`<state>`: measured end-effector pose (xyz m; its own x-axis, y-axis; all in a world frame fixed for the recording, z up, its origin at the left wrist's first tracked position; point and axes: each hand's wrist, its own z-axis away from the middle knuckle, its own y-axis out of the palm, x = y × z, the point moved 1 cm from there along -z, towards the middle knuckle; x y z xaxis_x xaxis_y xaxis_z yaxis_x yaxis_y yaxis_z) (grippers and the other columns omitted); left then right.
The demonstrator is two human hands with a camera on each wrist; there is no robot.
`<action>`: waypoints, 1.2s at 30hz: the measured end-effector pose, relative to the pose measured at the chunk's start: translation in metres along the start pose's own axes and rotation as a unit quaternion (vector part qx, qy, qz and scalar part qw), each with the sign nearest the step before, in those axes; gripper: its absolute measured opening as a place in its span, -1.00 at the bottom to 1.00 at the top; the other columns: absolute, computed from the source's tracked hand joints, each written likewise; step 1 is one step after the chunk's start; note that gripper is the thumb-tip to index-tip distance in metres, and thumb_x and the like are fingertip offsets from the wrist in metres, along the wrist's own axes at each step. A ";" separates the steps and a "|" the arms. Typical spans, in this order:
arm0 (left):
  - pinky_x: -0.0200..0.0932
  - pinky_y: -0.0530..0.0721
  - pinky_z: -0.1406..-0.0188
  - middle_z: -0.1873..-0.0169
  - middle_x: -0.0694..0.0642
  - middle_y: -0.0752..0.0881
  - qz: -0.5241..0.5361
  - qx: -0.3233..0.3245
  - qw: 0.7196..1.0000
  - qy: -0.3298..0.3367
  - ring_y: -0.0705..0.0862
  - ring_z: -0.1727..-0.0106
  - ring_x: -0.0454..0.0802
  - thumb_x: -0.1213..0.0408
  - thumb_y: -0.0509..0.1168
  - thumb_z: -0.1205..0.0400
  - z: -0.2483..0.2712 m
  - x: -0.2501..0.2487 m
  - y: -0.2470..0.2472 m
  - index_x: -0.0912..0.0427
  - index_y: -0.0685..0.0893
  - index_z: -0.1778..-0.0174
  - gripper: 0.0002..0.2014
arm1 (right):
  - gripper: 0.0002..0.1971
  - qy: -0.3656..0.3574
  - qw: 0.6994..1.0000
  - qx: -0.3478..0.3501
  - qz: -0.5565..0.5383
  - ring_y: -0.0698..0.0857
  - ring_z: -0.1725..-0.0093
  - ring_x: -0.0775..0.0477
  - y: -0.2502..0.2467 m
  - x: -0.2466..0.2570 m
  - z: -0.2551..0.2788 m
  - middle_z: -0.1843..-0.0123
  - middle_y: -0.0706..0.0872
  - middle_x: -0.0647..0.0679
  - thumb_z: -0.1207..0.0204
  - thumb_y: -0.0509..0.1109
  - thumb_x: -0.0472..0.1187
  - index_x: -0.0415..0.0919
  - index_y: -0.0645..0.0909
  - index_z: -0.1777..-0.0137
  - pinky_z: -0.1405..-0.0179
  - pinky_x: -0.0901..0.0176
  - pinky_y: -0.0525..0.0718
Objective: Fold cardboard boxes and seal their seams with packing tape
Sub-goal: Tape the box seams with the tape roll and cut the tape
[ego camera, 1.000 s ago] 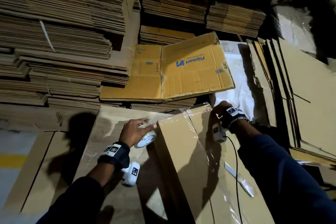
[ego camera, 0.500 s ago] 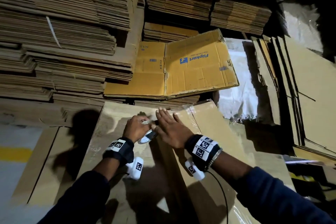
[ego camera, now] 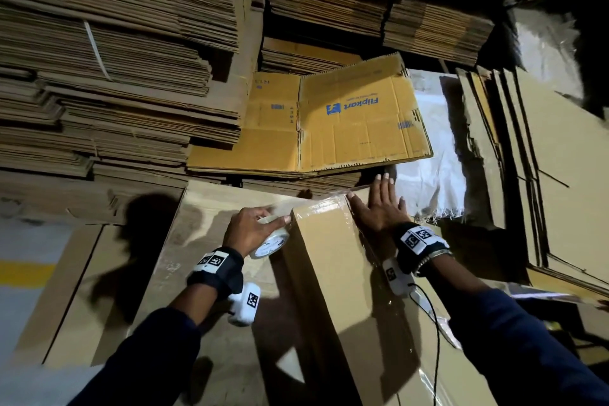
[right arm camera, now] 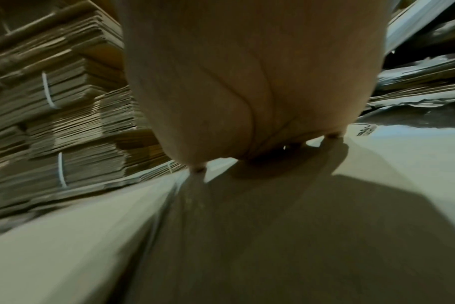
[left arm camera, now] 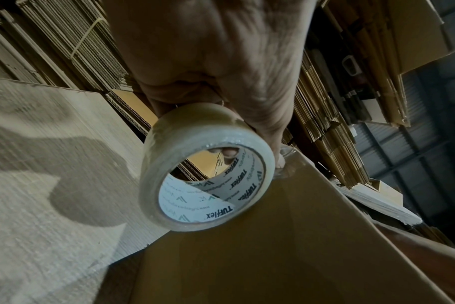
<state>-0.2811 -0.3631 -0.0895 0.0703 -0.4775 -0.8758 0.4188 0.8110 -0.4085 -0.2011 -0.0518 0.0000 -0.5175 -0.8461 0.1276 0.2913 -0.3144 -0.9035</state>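
A long brown cardboard box (ego camera: 333,277) lies in front of me, its far end wrapped with shiny clear tape (ego camera: 321,206). My left hand (ego camera: 250,231) grips a roll of clear packing tape (ego camera: 270,242) against the box's left side near that far corner. In the left wrist view the roll (left arm camera: 208,166) shows a white printed core, with fingers curled over its top and the box wall (left arm camera: 286,236) just below. My right hand (ego camera: 379,208) lies flat with straight fingers on the box's top at the far end. In the right wrist view the palm (right arm camera: 247,102) presses the cardboard (right arm camera: 273,226).
Tall stacks of flattened cartons (ego camera: 115,59) fill the left and back. A flat yellow printed carton (ego camera: 346,122) lies just beyond the box. A white woven sack (ego camera: 431,175) and leaning cardboard sheets (ego camera: 543,175) are at the right. Flat cardboard (ego camera: 204,217) covers the floor on the left.
My right hand has slid from beside the tape roll across to the right along the box's far end, fingers still flat. The left hand keeps the roll at the same corner.
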 end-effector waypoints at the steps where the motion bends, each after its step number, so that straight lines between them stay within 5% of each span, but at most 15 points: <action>1: -0.03 0.77 -0.26 -0.23 -0.38 0.80 0.001 -0.001 1.000 -0.002 0.79 -0.18 -0.25 -0.72 0.41 -0.17 0.000 0.000 0.000 -0.04 0.88 0.26 -0.25 | 0.17 0.007 1.000 0.003 -0.010 -0.35 -0.82 -0.13 -0.004 -0.003 -0.003 -0.81 -0.47 -0.12 -0.48 -0.22 0.70 -0.16 -0.43 -0.81 -0.76 -0.39 -0.19; 3: -0.05 0.78 -0.21 -0.20 -0.34 0.82 0.002 -0.005 1.000 -0.004 0.80 -0.15 -0.23 -0.73 0.40 -0.14 -0.001 0.000 0.001 -0.01 0.87 0.27 -0.21 | 0.25 0.019 0.999 0.011 -0.046 -0.14 -0.84 -0.26 -0.009 -0.006 -0.011 -0.86 -0.27 -0.19 -0.44 0.00 0.72 -0.18 -0.28 -0.84 -0.74 -0.43 0.00; 5: -0.08 0.78 -0.12 -0.14 -0.28 0.85 0.000 -0.012 1.000 -0.005 0.81 -0.10 -0.19 -0.71 0.42 -0.15 0.001 -0.003 0.001 0.01 0.84 0.31 -0.23 | 0.28 0.022 0.995 -0.003 -0.093 0.20 -0.78 -0.35 -0.014 -0.012 -0.019 -0.81 0.15 -0.26 -0.31 0.23 0.75 -0.12 0.05 -0.82 -0.70 -0.40 0.30; 8: -0.13 0.74 -0.04 -0.13 -0.22 0.86 0.001 -0.014 1.000 0.003 0.82 -0.09 -0.14 -0.60 0.47 -0.23 0.003 -0.003 0.004 0.03 0.84 0.32 -0.33 | 0.06 0.016 0.988 -0.037 -0.150 0.68 -0.36 -0.10 -0.019 -0.020 -0.025 -0.36 0.68 0.00 -0.09 0.39 0.79 0.06 0.54 -0.45 -0.26 -0.05 0.66; 12: -0.01 0.78 -0.23 -0.26 -0.27 0.81 0.013 -0.011 1.000 0.003 0.80 -0.21 -0.20 -0.67 0.45 -0.19 -0.003 0.005 0.008 -0.02 0.86 0.32 -0.29 | -0.02 0.051 0.982 0.016 -0.182 0.72 -0.16 -0.19 -0.027 -0.026 -0.035 -0.23 0.75 -0.13 -0.22 0.20 0.82 0.05 0.68 -0.34 -0.19 -0.04 0.63; 14: -0.01 0.78 -0.22 -0.27 -0.25 0.81 0.011 -0.011 1.000 0.000 0.80 -0.20 -0.19 -0.71 0.42 -0.15 -0.004 0.006 0.008 -0.02 0.86 0.30 -0.25 | -0.16 0.079 0.968 0.030 -0.235 0.74 -0.05 -0.23 -0.031 -0.027 -0.043 -0.10 0.79 -0.25 -0.50 0.10 0.67 -0.11 0.75 -0.10 -0.16 -0.02 0.64; 16: -0.04 0.77 -0.23 -0.28 -0.20 0.82 0.011 -0.010 1.000 0.000 0.80 -0.22 -0.15 -0.68 0.45 -0.17 -0.002 0.003 0.006 -0.01 0.87 0.28 -0.27 | -0.35 0.113 0.948 0.030 -0.297 0.72 0.24 -0.16 -0.033 -0.026 -0.044 0.10 0.76 -0.26 -0.69 0.10 0.46 -0.14 0.66 0.07 0.13 0.10 0.63; 19: -0.11 0.74 -0.18 -0.25 -0.11 0.84 -0.003 -0.009 1.000 -0.005 0.80 -0.24 -0.10 -0.62 0.47 -0.21 0.000 0.001 0.006 0.01 0.86 0.25 -0.30 | -0.60 0.144 0.921 0.026 -0.360 0.63 0.59 -0.04 -0.034 -0.027 -0.040 0.40 0.66 -0.18 -0.79 0.07 0.31 0.03 0.51 -0.04 0.51 0.30 0.56; 21: -0.17 0.70 -0.04 -0.17 -0.06 0.87 -0.015 -0.013 1.000 -0.008 0.82 -0.17 -0.06 -0.64 0.45 -0.22 0.001 0.001 0.006 0.01 0.85 0.25 -0.29 | -0.36 0.131 0.935 0.026 -0.329 0.77 0.22 -0.17 -0.032 -0.026 -0.042 0.06 0.81 -0.35 -0.78 -0.02 0.37 -0.16 0.59 -0.35 0.09 0.16 0.65; 23: -0.17 0.68 0.09 -0.02 -0.02 0.90 -0.025 -0.018 1.000 -0.001 0.84 -0.05 -0.03 -0.58 0.47 -0.29 0.003 0.000 0.006 0.03 0.85 0.25 -0.34 | -0.12 0.085 0.966 -0.023 -0.242 0.66 -0.35 -0.41 -0.024 -0.032 -0.052 -0.54 0.56 -0.48 -0.67 -0.13 0.50 -0.11 0.21 -0.79 -0.44 -0.10 0.51; 25: -0.11 0.71 0.05 0.07 -0.04 0.89 -0.030 -0.017 0.999 0.007 0.84 0.01 -0.05 -0.52 0.50 -0.35 0.004 -0.002 0.004 0.05 0.86 0.22 -0.38 | -0.07 0.058 0.980 -0.079 -0.171 0.51 -0.52 -0.42 -0.009 -0.043 -0.069 -0.71 0.37 -0.36 -0.58 -0.18 0.52 -0.06 0.13 -0.80 -0.54 -0.28 0.43; 29: -0.04 0.76 -0.14 -0.08 -0.02 0.89 -0.037 -0.014 0.999 -0.002 0.82 -0.12 -0.05 -0.55 0.50 -0.32 0.004 -0.001 0.003 0.10 0.90 0.01 -0.26 | -0.46 -0.002 0.978 -0.191 -0.080 0.65 -0.19 -0.35 -0.028 -0.004 -0.020 -0.23 0.67 -0.37 -0.79 0.04 0.16 -0.32 0.59 -0.25 -0.18 -0.17 0.60; 32: -0.03 0.76 -0.16 -0.09 -0.02 0.89 -0.035 -0.009 0.999 -0.003 0.82 -0.12 -0.05 -0.64 0.42 -0.25 0.004 -0.002 0.003 0.12 0.90 -0.03 -0.14 | -0.51 -0.033 0.988 -0.147 -0.038 0.75 0.05 -0.35 -0.029 0.010 -0.010 0.00 0.77 -0.39 -0.83 0.14 0.03 -0.39 0.70 0.00 0.00 -0.03 0.66; 34: -0.05 0.75 -0.16 -0.13 0.00 0.88 -0.040 -0.010 0.999 -0.003 0.81 -0.14 -0.05 -0.62 0.44 -0.27 0.006 -0.003 0.003 0.13 0.91 -0.07 -0.14 | -0.39 -0.027 0.993 -0.108 -0.033 0.76 0.08 -0.33 -0.028 0.022 -0.009 0.05 0.79 -0.39 -0.81 0.08 0.16 -0.35 0.71 0.08 -0.19 -0.14 0.71; 36: -0.07 0.75 -0.15 -0.15 0.00 0.88 -0.038 -0.013 0.999 -0.003 0.81 -0.15 -0.06 -0.57 0.48 -0.31 0.008 -0.004 0.003 0.13 0.91 -0.08 -0.19 | -0.35 -0.045 0.997 -0.064 0.014 0.78 -0.06 -0.34 -0.020 0.035 -0.013 0.04 0.79 -0.34 -0.76 -0.03 0.22 -0.28 0.73 0.01 -0.52 -0.43 0.50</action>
<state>-0.2732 -0.3614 -0.0848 0.0444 -0.5396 -0.8408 0.3986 0.7813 -0.4804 -0.2354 -0.0693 0.0175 -0.4348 -0.8907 0.1329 0.1959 -0.2376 -0.9514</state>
